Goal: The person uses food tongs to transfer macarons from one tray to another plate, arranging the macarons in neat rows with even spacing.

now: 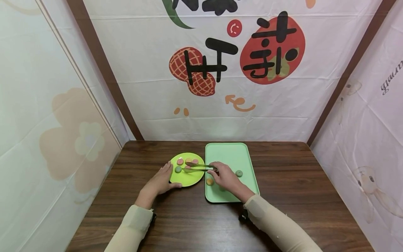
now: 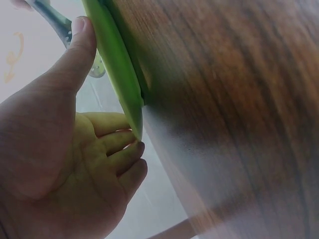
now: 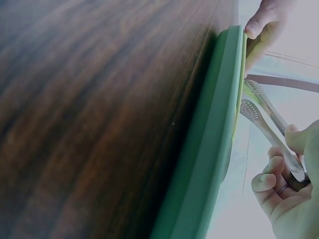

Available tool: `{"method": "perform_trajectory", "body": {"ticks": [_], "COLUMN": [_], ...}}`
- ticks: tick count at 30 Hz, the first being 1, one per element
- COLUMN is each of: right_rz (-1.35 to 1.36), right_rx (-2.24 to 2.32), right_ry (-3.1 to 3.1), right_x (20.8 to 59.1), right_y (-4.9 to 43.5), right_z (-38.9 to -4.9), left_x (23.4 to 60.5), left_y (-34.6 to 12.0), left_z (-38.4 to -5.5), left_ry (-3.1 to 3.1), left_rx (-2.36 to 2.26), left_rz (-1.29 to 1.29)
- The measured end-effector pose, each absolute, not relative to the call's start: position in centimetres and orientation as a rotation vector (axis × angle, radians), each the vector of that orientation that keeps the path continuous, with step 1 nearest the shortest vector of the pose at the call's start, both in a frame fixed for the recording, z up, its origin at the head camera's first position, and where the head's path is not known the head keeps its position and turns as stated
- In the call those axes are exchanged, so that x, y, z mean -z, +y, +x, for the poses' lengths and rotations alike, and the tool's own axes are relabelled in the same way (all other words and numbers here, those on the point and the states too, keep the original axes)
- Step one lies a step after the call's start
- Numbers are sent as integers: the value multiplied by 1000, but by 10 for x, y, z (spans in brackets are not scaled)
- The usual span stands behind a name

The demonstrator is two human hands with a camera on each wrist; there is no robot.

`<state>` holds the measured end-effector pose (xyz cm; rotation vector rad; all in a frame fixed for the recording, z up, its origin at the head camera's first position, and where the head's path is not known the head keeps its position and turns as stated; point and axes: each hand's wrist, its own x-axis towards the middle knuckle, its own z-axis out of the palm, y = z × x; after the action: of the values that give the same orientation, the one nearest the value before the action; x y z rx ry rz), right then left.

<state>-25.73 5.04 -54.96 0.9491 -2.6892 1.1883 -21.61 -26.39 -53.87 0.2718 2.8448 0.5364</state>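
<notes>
While the left hand (image 1: 160, 179), fingers apart, touches the left-side plate (image 1: 189, 181), the right hand (image 1: 227, 177) clamps its fingers round tongs (image 1: 201, 165).

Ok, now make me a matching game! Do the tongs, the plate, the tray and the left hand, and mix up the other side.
Column one
1. Tongs
2. Plate
3. Tray
4. Left hand

Column two
A. Mint green, with four corners
B. Spread against the plate's rim
C. Held in the right hand
D. Round and bright yellow-green

Right pairs: 1-C, 2-D, 3-A, 4-B
</notes>
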Motion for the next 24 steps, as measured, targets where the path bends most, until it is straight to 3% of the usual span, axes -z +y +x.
{"method": "perform_trajectory", "body": {"ticks": [24], "right_rz": [926], "right_rx": [-1237], "right_ry": [-2577], "right_x": [544], "right_y": [66], "right_z": [-246], "left_x": [538], "left_y": [-264], "left_z": [-215], "left_ry": [2835], "left_rx": [-564], "left_rz": [262]}}
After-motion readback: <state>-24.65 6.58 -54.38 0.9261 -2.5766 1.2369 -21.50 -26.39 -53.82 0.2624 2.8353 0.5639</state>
